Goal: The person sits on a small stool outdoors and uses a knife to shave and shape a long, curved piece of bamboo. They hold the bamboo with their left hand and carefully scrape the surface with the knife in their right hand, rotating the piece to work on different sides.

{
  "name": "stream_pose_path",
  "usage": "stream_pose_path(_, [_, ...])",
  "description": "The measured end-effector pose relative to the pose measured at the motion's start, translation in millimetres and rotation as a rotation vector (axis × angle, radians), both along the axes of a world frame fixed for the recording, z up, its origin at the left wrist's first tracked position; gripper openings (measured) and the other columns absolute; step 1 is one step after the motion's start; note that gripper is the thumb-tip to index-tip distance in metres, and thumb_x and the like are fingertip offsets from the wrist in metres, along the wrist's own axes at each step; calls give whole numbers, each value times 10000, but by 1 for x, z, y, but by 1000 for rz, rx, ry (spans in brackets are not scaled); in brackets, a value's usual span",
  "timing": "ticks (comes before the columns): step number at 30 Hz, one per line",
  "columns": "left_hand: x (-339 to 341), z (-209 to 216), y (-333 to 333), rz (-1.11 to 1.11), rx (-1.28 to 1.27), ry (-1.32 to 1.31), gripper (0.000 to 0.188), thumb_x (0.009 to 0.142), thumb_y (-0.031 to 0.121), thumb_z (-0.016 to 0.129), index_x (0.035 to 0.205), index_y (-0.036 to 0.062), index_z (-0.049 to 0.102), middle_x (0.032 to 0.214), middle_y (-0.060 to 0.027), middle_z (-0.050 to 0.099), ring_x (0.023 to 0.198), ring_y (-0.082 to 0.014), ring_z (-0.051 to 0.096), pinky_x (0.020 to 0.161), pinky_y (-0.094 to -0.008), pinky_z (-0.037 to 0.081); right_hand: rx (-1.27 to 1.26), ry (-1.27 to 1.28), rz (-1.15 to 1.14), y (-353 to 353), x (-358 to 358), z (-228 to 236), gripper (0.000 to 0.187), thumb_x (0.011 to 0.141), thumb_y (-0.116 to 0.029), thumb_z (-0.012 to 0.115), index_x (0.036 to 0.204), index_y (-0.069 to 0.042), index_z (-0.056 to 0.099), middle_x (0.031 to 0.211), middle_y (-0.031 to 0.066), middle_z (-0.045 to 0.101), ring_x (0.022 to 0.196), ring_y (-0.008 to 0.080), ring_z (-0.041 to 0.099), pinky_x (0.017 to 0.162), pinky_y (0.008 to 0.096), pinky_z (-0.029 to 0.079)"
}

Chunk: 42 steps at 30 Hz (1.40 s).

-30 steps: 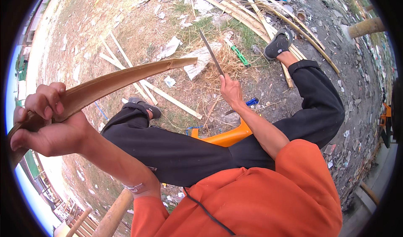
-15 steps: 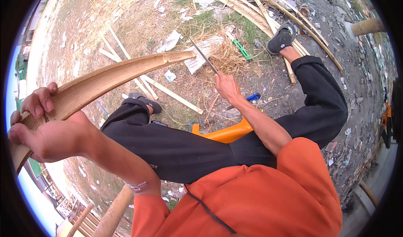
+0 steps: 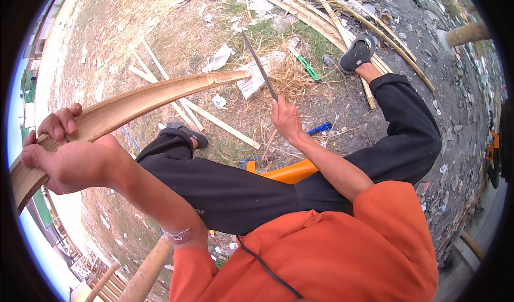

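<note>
L head cam, wide fisheye, facing dn

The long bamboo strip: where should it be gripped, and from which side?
The bamboo strip is probably best gripped across its edges toward the left end, from the left, where the left hand holds it: that part looks broader, while the right tip appears near the blade in the right hand.

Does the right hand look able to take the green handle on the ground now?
Probably not: the right hand holds a blade, so its grip is busy, although nothing seems to cover the green handle beside the straw.
</note>
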<state>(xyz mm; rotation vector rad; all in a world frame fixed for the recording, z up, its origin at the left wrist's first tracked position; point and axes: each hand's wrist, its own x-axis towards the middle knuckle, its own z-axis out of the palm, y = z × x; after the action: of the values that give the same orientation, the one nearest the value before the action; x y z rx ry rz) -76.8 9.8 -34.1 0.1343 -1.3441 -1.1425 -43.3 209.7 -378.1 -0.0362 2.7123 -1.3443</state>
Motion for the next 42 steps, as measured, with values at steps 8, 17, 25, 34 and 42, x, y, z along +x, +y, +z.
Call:
stream_pose_path(8, [2, -1, -1, 22, -27, -3, 201, 960, 246, 428, 883, 61, 436, 600, -62, 372, 487, -149, 378, 531, -332, 415, 201, -216, 130, 4, 16, -29, 168, 876, -129, 488, 930, 28, 516, 670, 322, 578, 660, 445, 619, 628, 507, 507])
stream_pose_path(17, [-10, -2, 2, 21, 18, 14, 201, 960, 243, 435, 891, 55, 427, 612, -64, 378, 495, -152, 388, 547, -346, 433, 274, -100, 85, 2, 7, -46, 246, 935, -224, 433, 973, -2, 531, 634, 272, 583, 610, 441, 598, 568, 531, 468])
stream_pose_path(25, [2, 1, 3, 60, 20, 2, 216, 963, 246, 450, 878, 49, 432, 600, -52, 374, 498, -138, 391, 532, -324, 427, 239, -13, 125, 6, 10, -30, 205, 920, -190, 439, 950, -8, 527, 628, 253, 587, 597, 416, 611, 553, 499, 486])
stream_pose_path(34, [5, 0, -1, 76, 0, 17, 226, 965, 246, 458, 904, 32, 417, 577, -32, 361, 460, -136, 374, 517, -327, 422, -22, 191, 93, -18, -17, 35, 187, 895, -179, 444, 922, -20, 540, 649, 243, 601, 619, 411, 624, 568, 485, 505])
stream_pose_path(42, [-3, 2, 5, 26, 41, 25, 210, 964, 222, 459, 886, 32, 416, 585, -26, 368, 472, -126, 381, 518, -309, 408, 438, -196, 160, 10, 14, -46, 257, 894, -223, 447, 897, 10, 556, 779, 297, 626, 761, 434, 642, 661, 538, 500])
